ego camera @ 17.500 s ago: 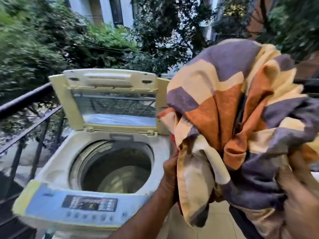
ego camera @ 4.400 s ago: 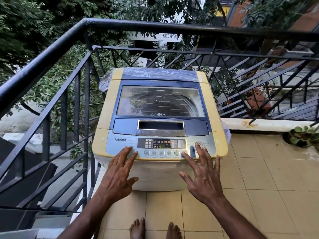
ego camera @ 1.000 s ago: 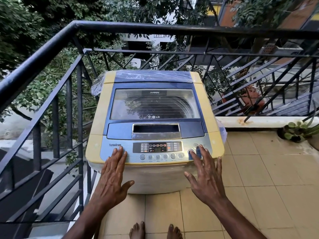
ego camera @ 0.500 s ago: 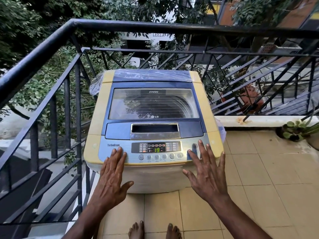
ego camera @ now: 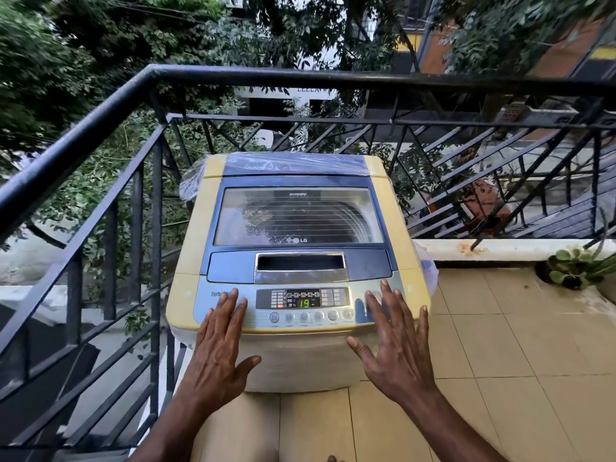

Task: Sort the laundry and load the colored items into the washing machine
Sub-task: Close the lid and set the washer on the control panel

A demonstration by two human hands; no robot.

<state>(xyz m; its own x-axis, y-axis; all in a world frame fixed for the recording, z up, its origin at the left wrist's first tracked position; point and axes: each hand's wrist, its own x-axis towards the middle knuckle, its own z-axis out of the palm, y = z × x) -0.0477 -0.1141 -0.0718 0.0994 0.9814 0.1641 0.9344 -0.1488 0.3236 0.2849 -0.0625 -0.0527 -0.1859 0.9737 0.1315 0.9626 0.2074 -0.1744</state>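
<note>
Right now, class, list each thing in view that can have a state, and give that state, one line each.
Lid: shut.
Display: lit, showing 19.
Left hand: open, straight fingers on the control panel.
Right hand: open, fingers spread over the panel's right end.
Plastic wrap: still on the washer's back.
Plant: green, in its pot.

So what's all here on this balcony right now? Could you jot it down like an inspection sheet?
Surface: tiled floor, beige.
Job's things: washing machine, lid shut, display reads 19; no laundry in sight.
Clutter: potted plant by the ledge.
Grippers: left hand and right hand, fingers straight, at the control panel.
Cables: nothing seen.
Surroundings: black railing, trees, buildings beyond.
</note>
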